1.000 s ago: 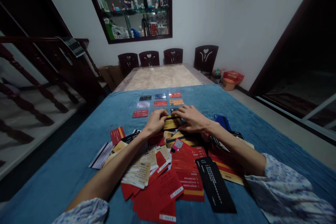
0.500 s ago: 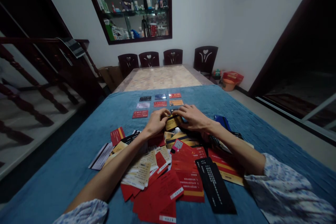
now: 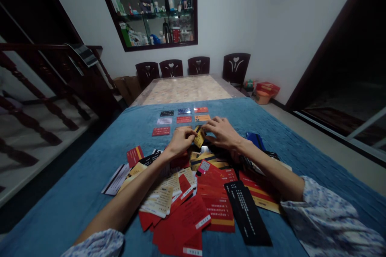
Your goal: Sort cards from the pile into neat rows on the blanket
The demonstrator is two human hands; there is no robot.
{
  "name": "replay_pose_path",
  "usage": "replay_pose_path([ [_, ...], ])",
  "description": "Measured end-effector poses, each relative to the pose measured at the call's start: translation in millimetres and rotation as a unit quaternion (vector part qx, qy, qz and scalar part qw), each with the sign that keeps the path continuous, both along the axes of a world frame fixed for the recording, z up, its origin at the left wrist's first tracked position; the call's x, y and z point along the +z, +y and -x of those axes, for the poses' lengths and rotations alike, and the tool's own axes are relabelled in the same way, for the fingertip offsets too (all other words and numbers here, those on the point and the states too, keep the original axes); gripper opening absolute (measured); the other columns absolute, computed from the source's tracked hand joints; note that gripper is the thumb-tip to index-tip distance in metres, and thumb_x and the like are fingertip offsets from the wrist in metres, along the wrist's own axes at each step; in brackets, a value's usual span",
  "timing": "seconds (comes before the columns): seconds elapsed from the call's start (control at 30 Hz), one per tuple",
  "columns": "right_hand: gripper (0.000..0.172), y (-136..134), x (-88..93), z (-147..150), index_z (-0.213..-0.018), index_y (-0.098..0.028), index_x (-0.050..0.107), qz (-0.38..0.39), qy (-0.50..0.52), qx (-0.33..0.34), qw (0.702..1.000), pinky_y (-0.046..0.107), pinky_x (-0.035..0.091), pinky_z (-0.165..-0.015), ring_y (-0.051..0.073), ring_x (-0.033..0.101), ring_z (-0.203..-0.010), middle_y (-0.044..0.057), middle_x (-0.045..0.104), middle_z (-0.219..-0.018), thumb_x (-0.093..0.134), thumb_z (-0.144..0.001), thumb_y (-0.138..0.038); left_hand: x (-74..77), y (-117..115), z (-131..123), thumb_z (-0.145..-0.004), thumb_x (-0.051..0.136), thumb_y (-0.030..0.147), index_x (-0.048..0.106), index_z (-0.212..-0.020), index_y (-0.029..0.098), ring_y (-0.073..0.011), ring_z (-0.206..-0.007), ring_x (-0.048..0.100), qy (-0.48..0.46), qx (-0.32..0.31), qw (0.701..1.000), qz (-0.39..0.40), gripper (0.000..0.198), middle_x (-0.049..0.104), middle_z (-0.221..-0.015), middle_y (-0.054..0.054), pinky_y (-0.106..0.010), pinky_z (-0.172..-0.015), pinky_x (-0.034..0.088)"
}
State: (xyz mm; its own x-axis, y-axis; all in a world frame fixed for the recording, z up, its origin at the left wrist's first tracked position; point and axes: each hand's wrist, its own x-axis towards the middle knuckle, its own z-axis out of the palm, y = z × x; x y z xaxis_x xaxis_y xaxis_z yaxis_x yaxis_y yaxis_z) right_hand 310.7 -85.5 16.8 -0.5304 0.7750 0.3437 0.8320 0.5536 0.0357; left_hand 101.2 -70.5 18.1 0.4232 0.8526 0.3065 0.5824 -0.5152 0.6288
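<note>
My left hand [image 3: 181,140] pinches a gold card [image 3: 199,137] by its left edge, tilted above the pile. Just right of that card is my right hand [image 3: 222,132], its fingers bent and apart with nothing seen between them; whether a fingertip touches the card I cannot tell. Beneath both hands lie loose cards: gold cards with dark stripes [image 3: 211,160], red cards [image 3: 181,225], cream cards [image 3: 158,198] and long black cards [image 3: 247,213]. Beyond my hands, other cards lie in rows, among them a red card [image 3: 161,131] and an orange card [image 3: 202,118].
A blue cloth [image 3: 99,176] covers the near part of the table, with a bare tabletop [image 3: 189,88] beyond it. Blue cards [image 3: 255,140] lie beside my right forearm. Several dark chairs [image 3: 237,67] stand at the far end, below a wall cabinet [image 3: 157,46].
The gold card has turned from lying broadside between both hands to a steeper tilt in my left hand. My right fingers have come off it or loosened, moving slightly right.
</note>
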Motion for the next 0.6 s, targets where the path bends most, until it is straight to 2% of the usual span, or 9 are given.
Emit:
replay_pose_path([
  [0.17, 0.039, -8.5, 6.7, 5.0, -0.116, -0.02, 0.068, 0.017, 0.021, 0.043, 0.999, 0.043, 0.031, -0.087, 0.03, 0.048, -0.107, 0.012, 0.07, -0.11, 0.056, -0.088, -0.045, -1.6, -0.1, -0.2, -0.08, 0.056, 0.015, 0.077, -0.091, 0.013, -0.0186, -0.083, 0.069, -0.017, -0.014, 1.0, 0.021, 0.025, 0.077, -0.091, -0.007, -0.027, -0.079, 0.054],
  [0.33, 0.054, -12.6, 5.9, 11.7, -0.126, -0.017, 0.064, 0.015, -0.001, 0.054, 0.998, 0.046, 0.029, -0.09, 0.032, 0.047, -0.11, 0.015, 0.07, -0.106, 0.058, -0.085, -0.052, -3.4, -2.3, -1.6, -0.08, 0.056, 0.017, 0.076, -0.099, 0.012, -0.0196, -0.088, 0.071, -0.036, -0.03, 0.998, 0.04, 0.028, 0.078, -0.098, -0.007, -0.028, -0.082, 0.055],
  [0.43, 0.054, -12.5, 3.7, 14.3, -0.128, -0.018, 0.063, -0.002, -0.015, 0.048, 0.999, 0.048, 0.028, -0.093, 0.032, 0.048, -0.108, 0.015, 0.071, -0.104, 0.059, -0.085, -0.049, -1.4, -5.4, -3.4, -0.08, 0.057, 0.015, 0.076, -0.102, 0.012, -0.0196, -0.09, 0.071, -0.05, -0.035, 0.997, 0.041, 0.03, 0.077, -0.102, -0.008, -0.028, -0.085, 0.055],
  [0.6, 0.031, -12.2, 1.8, 17.9, -0.113, -0.016, 0.069, -0.025, -0.02, 0.023, 0.999, 0.045, 0.028, -0.096, 0.028, 0.052, -0.102, 0.014, 0.073, -0.097, 0.054, -0.088, -0.026, -0.2, -9.4, -7.2, -0.079, 0.056, 0.011, 0.074, -0.105, 0.011, -0.0188, -0.091, 0.07, -0.062, -0.058, 0.995, 0.052, 0.032, 0.077, -0.103, -0.008, -0.027, -0.084, 0.055],
])
